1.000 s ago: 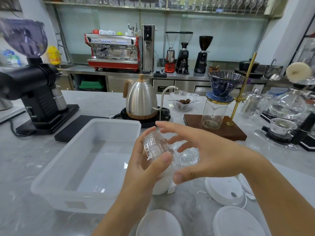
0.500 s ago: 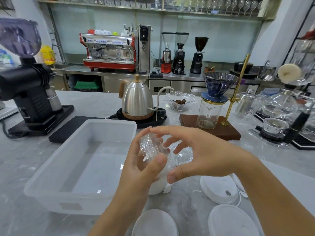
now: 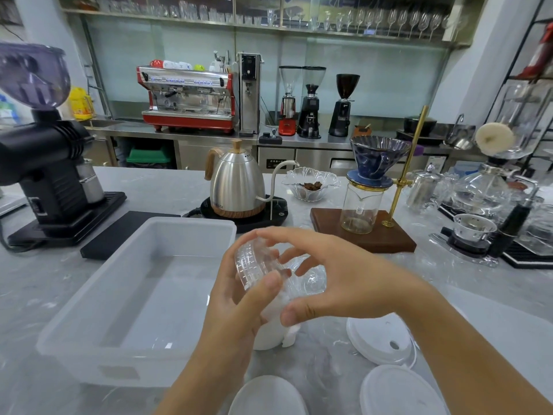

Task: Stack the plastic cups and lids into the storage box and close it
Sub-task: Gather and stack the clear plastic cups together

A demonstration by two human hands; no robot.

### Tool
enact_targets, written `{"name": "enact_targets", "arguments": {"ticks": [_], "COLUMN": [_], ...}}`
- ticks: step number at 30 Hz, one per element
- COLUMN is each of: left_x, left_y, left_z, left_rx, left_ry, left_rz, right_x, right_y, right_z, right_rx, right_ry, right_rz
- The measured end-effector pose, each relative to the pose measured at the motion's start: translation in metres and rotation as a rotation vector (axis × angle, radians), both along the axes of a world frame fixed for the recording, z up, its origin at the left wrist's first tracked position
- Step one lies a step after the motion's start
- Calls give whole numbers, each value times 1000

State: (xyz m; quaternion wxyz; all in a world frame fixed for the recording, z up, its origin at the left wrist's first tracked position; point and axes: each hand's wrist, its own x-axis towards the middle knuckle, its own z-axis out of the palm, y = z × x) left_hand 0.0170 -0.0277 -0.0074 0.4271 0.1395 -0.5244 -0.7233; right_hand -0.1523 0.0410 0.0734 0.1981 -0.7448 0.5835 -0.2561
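Observation:
A clear plastic cup (image 3: 256, 266) lies on its side in my left hand (image 3: 236, 307), its base pointing up-left. My right hand (image 3: 344, 277) cups over a second clear cup (image 3: 311, 280) just right of the first; the two cups touch. A white cup (image 3: 267, 333) shows below my hands, mostly hidden by them. The translucent storage box (image 3: 89, 333) stands open to the left, with nothing visible inside. White lids lie on the counter: one with a sip hole (image 3: 378, 339), one at the bottom right (image 3: 398, 393), one at the bottom centre (image 3: 266, 396).
Behind the box stand a steel gooseneck kettle (image 3: 236, 181) on a black base, a black scale pad (image 3: 125, 232) and a black grinder (image 3: 51, 175). A pour-over stand (image 3: 368, 190) on a wooden base, a glass bowl (image 3: 311, 184) and glassware fill the right.
My hands and the cups have barely moved. My right fingers have closed a little more over the cups, and the view has shifted slightly.

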Motion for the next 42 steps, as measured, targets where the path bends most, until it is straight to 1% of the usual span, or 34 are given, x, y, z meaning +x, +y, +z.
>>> {"name": "enact_targets", "arguments": {"ticks": [2, 5, 9, 12, 15, 20, 23, 28, 33, 38, 40, 42], "left_x": [0, 0, 0, 0, 0, 0, 0, 0, 0, 0, 0, 0], "left_y": [-1, -2, -2, -2, -2, -3, -3, -3, -5, -5, -4, -3], "left_z": [0, 1, 3, 2, 3, 2, 1, 1, 0, -1, 1, 2], "left_rx": [0, 34, 79, 99, 102, 87, 72, 88, 76, 40, 33, 22], "left_ry": [-7, 14, 21, 33, 37, 42, 28, 16, 2, -31, -41, -45], "left_rz": [11, 36, 67, 52, 36, 23, 21, 11, 23, 41, 45, 53], "right_x": [-6, -25, -55, -71, -72, -61, -56, -55, -60, -66, -63, -57], "right_y": [0, -2, -7, -13, -18, -23, -25, -27, -25, -14, -7, 1], "right_z": [1, 3, -7, -22, -36, -58, -63, -66, -64, -29, -11, 4], "right_rx": [-1, -52, -125, -89, 70, 264, 285, 261, 242, 92, 42, -3], "right_ry": [-42, -72, 10, 180, 327, 473, 529, 541, 480, 326, 235, 92], "right_rz": [-20, -135, -353, -468, -438, -387, -354, -329, -328, -319, -294, -235]}}
